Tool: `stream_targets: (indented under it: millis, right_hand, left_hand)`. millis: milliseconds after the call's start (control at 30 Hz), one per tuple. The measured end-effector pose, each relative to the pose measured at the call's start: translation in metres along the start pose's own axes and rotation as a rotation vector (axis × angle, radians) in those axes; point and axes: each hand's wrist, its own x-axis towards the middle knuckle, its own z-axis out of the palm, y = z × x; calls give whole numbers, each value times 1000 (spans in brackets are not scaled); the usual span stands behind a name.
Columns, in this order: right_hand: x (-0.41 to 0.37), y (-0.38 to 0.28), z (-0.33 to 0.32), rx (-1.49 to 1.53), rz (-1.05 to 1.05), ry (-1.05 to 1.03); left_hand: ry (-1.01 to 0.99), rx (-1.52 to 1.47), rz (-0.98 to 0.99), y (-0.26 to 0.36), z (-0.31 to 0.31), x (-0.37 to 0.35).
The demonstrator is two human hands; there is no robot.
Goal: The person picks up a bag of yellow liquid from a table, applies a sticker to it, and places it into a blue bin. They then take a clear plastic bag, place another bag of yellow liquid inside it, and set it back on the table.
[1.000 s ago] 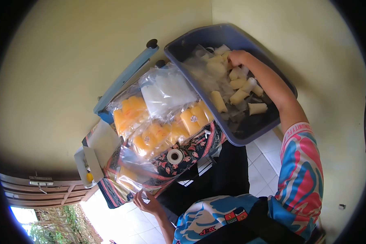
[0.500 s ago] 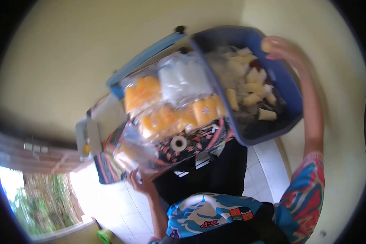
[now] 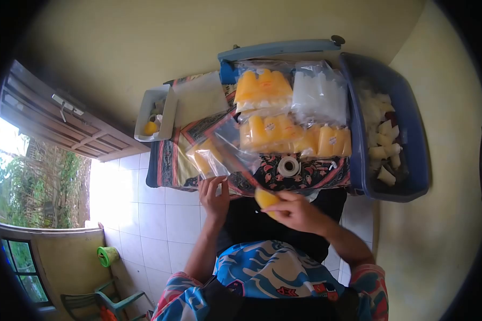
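My right hand [image 3: 300, 212] grips a short yellow piece [image 3: 265, 200], held in front of the table edge. Its fingers are closed round one end; I cannot make out whether it is wrapped. With fingers curled, my left hand [image 3: 214, 197] pinches the near edge of a clear plastic bag [image 3: 227, 140] lying on the cloth. Inside that bag is a yellow piece [image 3: 206, 156]. Beyond lie filled bags of orange-yellow pieces [image 3: 265, 85] and a bag of whitish pieces [image 3: 320, 92]. A tape roll [image 3: 288, 166] rests between my hands on the patterned cloth.
A blue tub [image 3: 420, 139] with several pale pieces stands at the right. At the left is a white container [image 3: 166, 115] near a pale sheet [image 3: 201, 96]. A blue bar-shaped device [image 3: 284, 49] lies at the back. An open door [image 3: 64, 120] and green chair [image 3: 120, 297] are further left.
My right hand has come from the tub to the table's front, carrying the yellow piece. My left hand remains by the clear bag. The view has turned, showing more on the left.
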Motion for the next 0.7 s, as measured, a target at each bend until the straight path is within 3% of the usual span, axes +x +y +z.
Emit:
stream_targets:
  millis: [100, 200, 400, 500, 600, 700]
  right_hand:
    - [33, 23, 62, -235, 11, 177]
    - [66, 34, 84, -373, -84, 354]
    - [107, 61, 100, -635, -8, 333]
    - [126, 69, 102, -637, -19, 356]
    - [139, 76, 105, -627, -181, 466]
    - [143, 82, 108, -491, -103, 364]
  left_hand:
    - [23, -55, 79, 1, -7, 5]
    - [43, -72, 127, 0, -12, 10]
    - [28, -113, 205, -5, -12, 14]
    - [-4, -92, 175, -2, -13, 18]
    - [-62, -10, 79, 12, -13, 28]
    - [-109, -70, 24, 15, -9, 41]
